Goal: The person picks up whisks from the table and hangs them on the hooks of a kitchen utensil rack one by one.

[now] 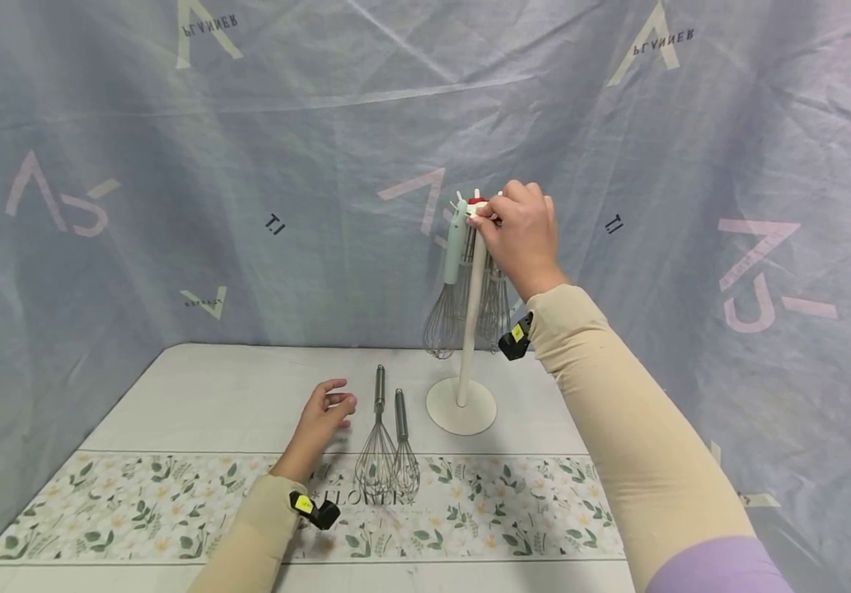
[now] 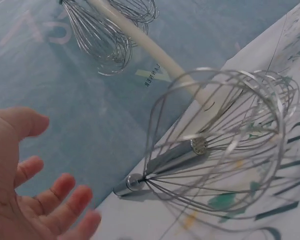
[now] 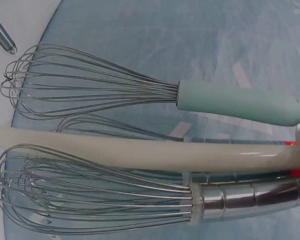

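Observation:
My right hand is at the top of a cream stand, thumb and forefinger pinching its white top. From the stand hang a whisk with a mint-green handle, on the left, and several metal-handled whisks, one with a shiny handle. In the right wrist view, the fingertips barely show at the right edge. My left hand hovers with loosely bent fingers, holding nothing. Just right of it, a longer metal whisk and a shorter metal whisk lie side by side on the table.
The stand's round base rests on the white table behind a floral printed band. Grey-blue printed curtain hangs behind and at both sides of the table.

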A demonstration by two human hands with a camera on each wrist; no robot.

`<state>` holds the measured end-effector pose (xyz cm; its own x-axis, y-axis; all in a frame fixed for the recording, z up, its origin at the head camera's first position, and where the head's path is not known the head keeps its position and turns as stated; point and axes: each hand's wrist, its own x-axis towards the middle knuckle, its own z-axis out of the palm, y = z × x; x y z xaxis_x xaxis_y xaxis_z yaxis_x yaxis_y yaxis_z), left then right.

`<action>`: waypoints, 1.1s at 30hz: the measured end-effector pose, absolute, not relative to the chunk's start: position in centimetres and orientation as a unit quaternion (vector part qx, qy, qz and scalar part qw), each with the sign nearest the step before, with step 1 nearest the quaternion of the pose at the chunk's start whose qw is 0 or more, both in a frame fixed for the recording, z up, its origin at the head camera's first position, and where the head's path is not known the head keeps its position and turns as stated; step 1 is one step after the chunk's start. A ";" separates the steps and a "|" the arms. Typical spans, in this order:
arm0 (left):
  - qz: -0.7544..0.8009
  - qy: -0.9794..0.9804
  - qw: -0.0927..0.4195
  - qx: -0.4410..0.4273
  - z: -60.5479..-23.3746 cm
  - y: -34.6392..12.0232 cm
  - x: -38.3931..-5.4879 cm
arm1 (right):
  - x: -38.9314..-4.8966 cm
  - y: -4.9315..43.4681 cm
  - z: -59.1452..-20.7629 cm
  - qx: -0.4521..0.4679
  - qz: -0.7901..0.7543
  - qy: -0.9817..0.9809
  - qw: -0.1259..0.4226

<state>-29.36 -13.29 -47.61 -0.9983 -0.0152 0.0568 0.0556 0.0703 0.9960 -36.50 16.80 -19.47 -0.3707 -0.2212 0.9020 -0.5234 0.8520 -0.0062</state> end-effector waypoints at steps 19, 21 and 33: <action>-0.603 -0.797 -0.012 0.018 -50.1 -10.2 -29.2 | -36.4 16.5 -19.3 0.228 0.130 -0.823 0.504; -0.580 -0.815 -0.007 0.014 -50.0 -9.7 -28.9 | -36.3 16.9 -19.3 0.236 0.128 -0.824 0.499; -0.515 -0.857 -0.007 0.015 -49.6 -8.9 -28.3 | -36.7 20.2 -18.4 0.341 0.168 -0.817 0.434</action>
<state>-28.30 -8.90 -49.56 -0.9994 -0.0191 -0.0283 -0.0339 0.4698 0.8821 -36.65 20.23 -18.41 -0.3912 -0.4115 0.8232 -0.7028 0.7110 0.0215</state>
